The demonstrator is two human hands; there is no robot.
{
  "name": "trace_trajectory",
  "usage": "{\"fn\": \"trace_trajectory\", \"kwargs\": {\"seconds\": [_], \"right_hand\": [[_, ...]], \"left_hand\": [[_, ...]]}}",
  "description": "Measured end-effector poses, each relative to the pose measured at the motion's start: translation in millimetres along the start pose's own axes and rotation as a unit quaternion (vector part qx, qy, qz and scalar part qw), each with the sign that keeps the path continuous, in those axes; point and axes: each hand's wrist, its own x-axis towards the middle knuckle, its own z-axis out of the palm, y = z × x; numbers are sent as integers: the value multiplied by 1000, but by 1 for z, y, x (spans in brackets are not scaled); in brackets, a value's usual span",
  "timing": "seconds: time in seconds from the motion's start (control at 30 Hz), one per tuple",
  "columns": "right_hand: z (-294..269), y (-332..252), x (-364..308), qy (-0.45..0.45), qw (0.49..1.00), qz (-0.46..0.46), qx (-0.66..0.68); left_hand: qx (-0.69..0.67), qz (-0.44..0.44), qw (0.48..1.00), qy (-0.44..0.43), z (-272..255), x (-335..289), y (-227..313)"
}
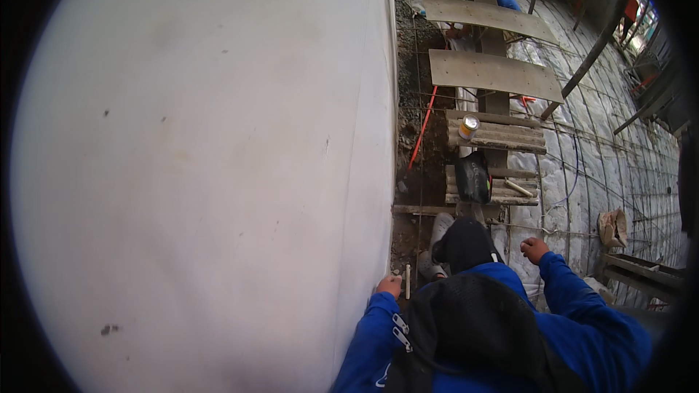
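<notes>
My left hand (390, 285) is closed beside the edge of the tall white wall (218, 175). Against its fingers stands a pale, narrow, bar-ended hand tool (408, 281), seen edge-on; its exact kind does not show. Out to the right, my right hand (535, 249) is raised with curled fingers, apart from everything around it. Whatever it may hold is too small to make out. Both forearms are in blue sleeves. Ahead of my legs, a black bag (473, 177) rests on a lower stair tread, and a small open tin (468, 127) stands on the tread above.
Board-covered stair treads (495, 74) climb ahead on a central beam. A pale tube (518, 188) lies on the lower tread. Right of the stairs, a rebar grid covers white sheeting (561, 167). Slanting metal props (601, 47), an orange rod (424, 127) and a crumpled paper bag (612, 228) are nearby.
</notes>
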Motion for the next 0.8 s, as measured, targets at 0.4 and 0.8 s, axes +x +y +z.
{"fn": "trace_trajectory", "kwargs": {"seconds": [0.4, 0.8], "right_hand": [[0, 73, -15, -1, 981, 190, 44], [-10, -51, 17, -13, 998, -67, -15]], "left_hand": [[-83, 50, 990, -103, 30, 30, -21], [-11, 75, 996, -55, 26, 24, -2]]}}
